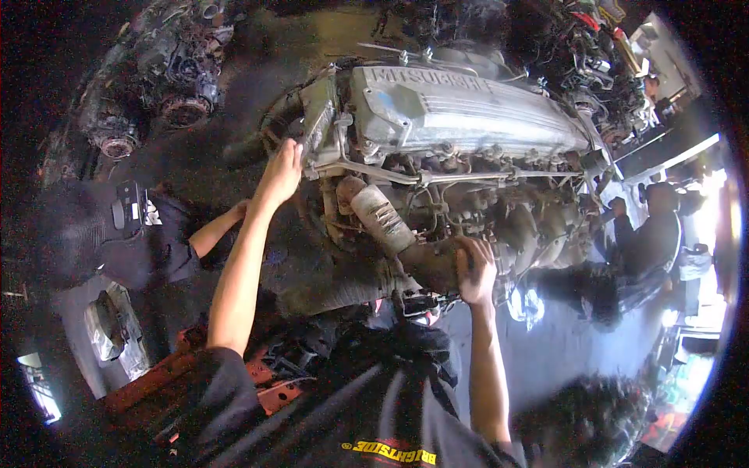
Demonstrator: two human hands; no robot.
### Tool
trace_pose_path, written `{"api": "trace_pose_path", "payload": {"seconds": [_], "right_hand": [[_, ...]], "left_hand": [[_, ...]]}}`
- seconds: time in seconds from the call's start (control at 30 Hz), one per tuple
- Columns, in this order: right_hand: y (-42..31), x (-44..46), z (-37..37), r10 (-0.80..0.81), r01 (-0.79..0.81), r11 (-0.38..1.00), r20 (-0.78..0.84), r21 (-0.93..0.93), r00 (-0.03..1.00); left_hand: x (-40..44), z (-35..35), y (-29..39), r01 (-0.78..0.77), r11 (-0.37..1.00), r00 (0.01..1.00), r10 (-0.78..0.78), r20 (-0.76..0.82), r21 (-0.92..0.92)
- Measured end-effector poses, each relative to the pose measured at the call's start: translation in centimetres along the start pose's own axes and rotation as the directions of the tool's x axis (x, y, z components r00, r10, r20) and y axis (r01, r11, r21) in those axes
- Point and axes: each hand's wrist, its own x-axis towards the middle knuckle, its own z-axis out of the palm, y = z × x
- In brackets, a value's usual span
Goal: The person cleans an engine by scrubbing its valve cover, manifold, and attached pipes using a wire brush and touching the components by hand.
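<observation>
A large engine lies in front of me, its silver valve cover (484, 117) bearing raised lettering. My left hand (282, 173) is at the engine's left end, fingers bent against the edge of an upright bracket (318, 129); whether it grips anything there is too small to tell. Lower on the right, my right hand (474, 269) rests over a dark rounded part on the engine's near side, fingers curled over its top. Between the hands sits a slotted metal cylinder (382, 217), tilted down to the right. A thin metal pipe (460, 178) runs along below the cover.
A person in dark clothes (144, 234) is at the left, one arm reaching toward the engine. More greasy engines (183, 109) stand at the upper left, others at the upper right. A red metal frame (269, 390) lies below my left arm.
</observation>
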Motion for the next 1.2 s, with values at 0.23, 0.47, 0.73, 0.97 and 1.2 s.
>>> {"api": "trace_pose_path", "payload": {"seconds": [0.23, 0.47, 0.73, 0.97, 1.2], "right_hand": [[0.1, -0.2, -0.1, 0.009, -0.009, 1.0, 0.015, -0.028, 1.0], [-0.4, -0.1, -0.2, 0.028, -0.028, 1.0, -0.005, -0.005, 1.0], [0.2, -0.3, 0.1, 0.034, -0.034, 0.999, -0.01, -0.022, 0.999], [-0.1, 0.2, -0.1, 0.029, -0.029, 1.0, 0.036, -0.006, 0.999], [-0.2, 0.5, -0.1, 0.032, -0.031, 0.999, 0.026, -0.031, 0.999]], "left_hand": [[4.5, -0.4, -0.6, 0.027, 0.99, 0.997, -0.037, 0.067, 0.138], [5.5, 0.0, -1.8, 0.055, 0.98, 0.993, -0.075, 0.095, 0.193], [1.0, -1.3, -4.0, -0.14, 0.972, 0.988, 0.151, -0.046, 0.188], [7.3, 0.7, -4.9, 0.042, 0.977, 0.993, -0.064, 0.101, 0.21], [5.2, 0.1, -3.6, 0.073, 0.968, 0.959, -0.135, 0.251, 0.24]]}}
